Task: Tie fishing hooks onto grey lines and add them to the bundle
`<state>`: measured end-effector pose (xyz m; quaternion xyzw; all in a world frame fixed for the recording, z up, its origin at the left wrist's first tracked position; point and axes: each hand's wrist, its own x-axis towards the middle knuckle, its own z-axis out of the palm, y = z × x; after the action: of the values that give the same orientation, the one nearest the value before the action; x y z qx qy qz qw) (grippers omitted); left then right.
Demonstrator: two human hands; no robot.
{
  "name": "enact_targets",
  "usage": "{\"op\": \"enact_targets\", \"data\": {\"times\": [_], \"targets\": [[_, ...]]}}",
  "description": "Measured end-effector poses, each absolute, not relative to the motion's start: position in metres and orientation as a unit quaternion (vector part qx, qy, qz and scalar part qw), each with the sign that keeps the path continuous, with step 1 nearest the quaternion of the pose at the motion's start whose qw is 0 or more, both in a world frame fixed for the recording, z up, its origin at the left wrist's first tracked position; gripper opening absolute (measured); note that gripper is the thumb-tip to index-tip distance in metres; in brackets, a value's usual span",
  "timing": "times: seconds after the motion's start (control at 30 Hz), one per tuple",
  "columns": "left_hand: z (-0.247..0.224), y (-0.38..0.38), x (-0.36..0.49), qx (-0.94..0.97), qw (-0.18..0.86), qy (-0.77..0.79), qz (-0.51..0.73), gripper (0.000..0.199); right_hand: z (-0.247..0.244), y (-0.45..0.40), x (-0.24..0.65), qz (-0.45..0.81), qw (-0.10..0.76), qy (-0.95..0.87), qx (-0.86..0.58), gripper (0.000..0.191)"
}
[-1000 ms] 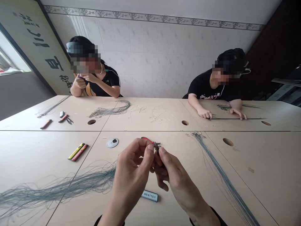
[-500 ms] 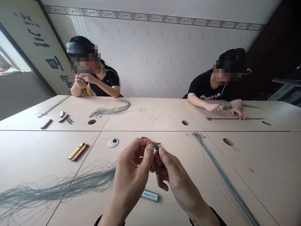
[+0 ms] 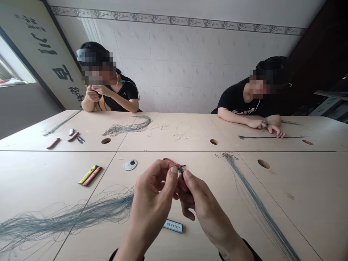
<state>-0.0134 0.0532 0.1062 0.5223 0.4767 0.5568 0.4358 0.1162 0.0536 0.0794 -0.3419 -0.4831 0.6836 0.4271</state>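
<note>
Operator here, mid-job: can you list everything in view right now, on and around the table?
Grey-green filament bundles: 4, grey-green, two on the near tabletop, two on the far tabletop.
Red-handled pliers: 1, red, just beyond the hands.
Small metal piece: 1, dark, pinched between the hands.
Slim sticks: 2, yellow and red, near left.
Round disc: 1, white, dark centre, beyond the hands.
BENTTEY tag: 1, white, below the hands.
Wooden table: 1, pale beige, with round holes.
Seated co-workers: 2, black shirts, far side.
Left hand: 1, bare, at the small metal piece.
Right hand: 1, bare, at the small metal piece.
</note>
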Motion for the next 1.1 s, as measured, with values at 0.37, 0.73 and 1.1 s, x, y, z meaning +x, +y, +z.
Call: {"op": "enact_targets", "data": {"times": [0.37, 0.73, 1.1], "targets": [[0.1073, 0.0522, -0.0128, 0.519, 0.433, 0.476, 0.563, 0.022, 0.0794, 0.054, 0.115, 0.683, 0.427, -0.483, -0.343, 0.049], [0.1041, 0.0521, -0.0133, 0.519, 0.435, 0.474, 0.562, 0.022, 0.0795, 0.0537, 0.1152, 0.677, 0.422, -0.49, -0.352, 0.049], [0.1036, 0.0526, -0.012, 0.515, 0.441, 0.473, 0.563, 0.022, 0.0797, 0.0531, 0.1152, 0.67, 0.418, -0.495, -0.363, 0.052]]}}
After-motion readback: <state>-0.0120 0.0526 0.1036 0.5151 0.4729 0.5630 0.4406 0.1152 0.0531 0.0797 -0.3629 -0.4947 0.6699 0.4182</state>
